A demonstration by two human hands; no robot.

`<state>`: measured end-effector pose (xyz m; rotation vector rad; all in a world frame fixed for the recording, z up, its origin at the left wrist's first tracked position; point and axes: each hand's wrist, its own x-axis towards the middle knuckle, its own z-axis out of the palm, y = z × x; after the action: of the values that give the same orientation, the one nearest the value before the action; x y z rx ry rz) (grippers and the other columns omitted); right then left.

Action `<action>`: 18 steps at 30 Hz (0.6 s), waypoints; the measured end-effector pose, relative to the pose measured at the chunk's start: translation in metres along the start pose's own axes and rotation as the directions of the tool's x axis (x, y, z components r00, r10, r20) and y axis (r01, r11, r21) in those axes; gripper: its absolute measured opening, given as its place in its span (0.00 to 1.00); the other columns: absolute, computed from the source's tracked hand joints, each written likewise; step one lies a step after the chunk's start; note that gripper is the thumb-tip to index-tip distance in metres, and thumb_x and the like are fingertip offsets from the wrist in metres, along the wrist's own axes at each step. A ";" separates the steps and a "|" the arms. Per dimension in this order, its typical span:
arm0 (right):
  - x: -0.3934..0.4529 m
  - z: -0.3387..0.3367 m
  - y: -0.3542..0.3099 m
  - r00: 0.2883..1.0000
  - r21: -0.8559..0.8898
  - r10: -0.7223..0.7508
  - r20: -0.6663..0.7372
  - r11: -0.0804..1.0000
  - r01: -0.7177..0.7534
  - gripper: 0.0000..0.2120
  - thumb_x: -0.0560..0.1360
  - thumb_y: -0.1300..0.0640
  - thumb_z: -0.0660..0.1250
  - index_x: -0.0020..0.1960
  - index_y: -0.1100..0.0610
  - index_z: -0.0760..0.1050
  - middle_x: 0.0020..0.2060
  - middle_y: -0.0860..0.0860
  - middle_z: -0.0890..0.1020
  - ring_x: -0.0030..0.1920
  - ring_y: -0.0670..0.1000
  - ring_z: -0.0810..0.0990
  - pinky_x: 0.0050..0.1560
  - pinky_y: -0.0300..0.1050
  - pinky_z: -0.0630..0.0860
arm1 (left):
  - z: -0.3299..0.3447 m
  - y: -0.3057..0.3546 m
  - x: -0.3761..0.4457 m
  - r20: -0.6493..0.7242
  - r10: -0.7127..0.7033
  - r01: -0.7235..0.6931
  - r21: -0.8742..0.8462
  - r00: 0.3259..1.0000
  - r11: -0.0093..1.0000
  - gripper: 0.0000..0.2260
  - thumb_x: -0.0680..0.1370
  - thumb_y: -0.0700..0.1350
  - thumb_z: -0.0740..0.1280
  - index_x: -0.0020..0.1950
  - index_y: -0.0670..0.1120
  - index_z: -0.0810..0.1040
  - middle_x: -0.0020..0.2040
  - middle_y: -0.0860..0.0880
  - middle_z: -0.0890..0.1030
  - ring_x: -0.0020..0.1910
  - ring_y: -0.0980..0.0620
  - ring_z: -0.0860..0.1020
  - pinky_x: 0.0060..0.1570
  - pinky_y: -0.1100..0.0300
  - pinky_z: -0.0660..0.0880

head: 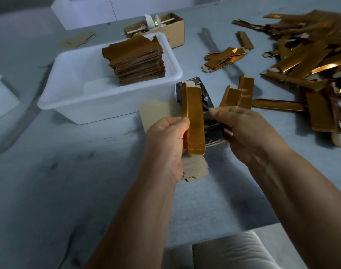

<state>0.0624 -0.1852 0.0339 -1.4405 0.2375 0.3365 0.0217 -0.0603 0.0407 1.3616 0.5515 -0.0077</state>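
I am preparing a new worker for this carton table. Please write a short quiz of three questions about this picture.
1. True or false: the left hand grips a long gold carton.
2. Where does the stack of flat gold cartons lie? A) in the white tub; B) in the brown cardboard box; C) on the person's lap.
3. On which side of the table does the loose pile of gold cartons lie?
Key: 1 true; 2 A; 3 the person's right side.
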 end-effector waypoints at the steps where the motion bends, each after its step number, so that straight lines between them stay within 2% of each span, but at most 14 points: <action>1: -0.002 -0.001 -0.001 1.000 0.033 -0.016 -0.007 0.999 0.017 0.06 0.76 0.56 0.66 0.45 0.57 0.79 0.35 0.48 0.85 0.37 0.44 0.84 0.39 0.39 0.75 | 0.000 0.000 0.000 -0.002 0.004 -0.004 0.003 1.000 1.000 0.04 0.79 0.40 0.65 0.46 0.44 0.78 0.50 0.41 0.83 0.51 0.43 0.82 0.54 0.45 0.79; 4: -0.008 -0.003 0.001 0.993 -0.038 -0.094 -0.073 0.995 0.091 0.05 0.75 0.56 0.66 0.44 0.57 0.79 0.32 0.45 0.83 0.35 0.38 0.81 0.35 0.32 0.72 | -0.001 -0.001 0.000 0.004 0.007 -0.007 0.006 1.000 1.000 0.04 0.79 0.40 0.65 0.46 0.44 0.78 0.50 0.41 0.83 0.52 0.43 0.82 0.56 0.43 0.78; 7: -0.009 -0.002 0.013 0.952 -0.323 -0.256 -0.166 0.927 0.193 0.09 0.74 0.55 0.68 0.37 0.58 0.77 0.35 0.42 0.76 0.34 0.30 0.74 0.32 0.25 0.68 | -0.003 -0.002 0.000 0.012 0.016 -0.016 0.004 1.000 1.000 0.03 0.79 0.41 0.65 0.47 0.43 0.78 0.50 0.40 0.84 0.52 0.42 0.82 0.56 0.43 0.78; 10: -0.011 0.000 0.020 0.907 -0.458 -0.365 -0.211 0.856 0.238 0.11 0.74 0.55 0.68 0.33 0.53 0.74 0.49 0.38 0.72 0.37 0.20 0.67 0.33 0.20 0.66 | -0.003 -0.003 -0.001 0.015 0.043 -0.043 -0.008 0.999 0.999 0.04 0.79 0.41 0.65 0.46 0.44 0.78 0.50 0.40 0.84 0.51 0.42 0.82 0.54 0.44 0.79; 12: -0.012 0.000 0.023 0.878 -0.507 -0.428 -0.215 0.817 0.275 0.11 0.73 0.55 0.69 0.33 0.51 0.73 0.57 0.39 0.69 0.38 0.15 0.61 0.33 0.13 0.60 | -0.002 -0.003 -0.002 0.022 0.070 -0.070 -0.011 0.997 0.997 0.04 0.79 0.41 0.65 0.45 0.45 0.78 0.50 0.40 0.83 0.51 0.42 0.82 0.52 0.45 0.79; 14: -0.013 0.001 0.027 0.866 -0.535 -0.455 -0.208 0.794 0.289 0.11 0.73 0.56 0.69 0.34 0.50 0.73 0.60 0.41 0.69 0.40 0.16 0.63 0.34 0.13 0.60 | -0.001 -0.002 -0.002 0.033 0.103 -0.103 0.007 0.994 0.995 0.04 0.79 0.42 0.66 0.45 0.46 0.78 0.49 0.42 0.83 0.50 0.44 0.82 0.50 0.47 0.80; 16: -0.014 0.001 0.030 0.867 -0.561 -0.454 -0.207 0.781 0.275 0.10 0.73 0.55 0.68 0.34 0.49 0.73 0.64 0.42 0.70 0.45 0.27 0.69 0.35 0.20 0.65 | 0.001 -0.002 -0.002 0.064 0.141 -0.144 0.046 0.988 0.988 0.04 0.78 0.42 0.66 0.44 0.46 0.78 0.45 0.45 0.83 0.44 0.47 0.82 0.44 0.52 0.79; 18: -0.015 0.001 0.033 0.870 -0.581 -0.449 -0.202 0.770 0.263 0.10 0.73 0.54 0.68 0.34 0.48 0.73 0.66 0.43 0.69 0.53 0.34 0.67 0.40 0.24 0.61 | 0.003 -0.002 -0.003 0.087 0.178 -0.188 0.126 0.980 0.974 0.04 0.78 0.43 0.66 0.45 0.47 0.79 0.41 0.49 0.82 0.39 0.52 0.81 0.39 0.56 0.79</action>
<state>0.0366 -0.1822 0.0083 -2.0657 0.1290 -0.1892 0.0200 -0.0638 0.0406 1.5330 0.3651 0.0550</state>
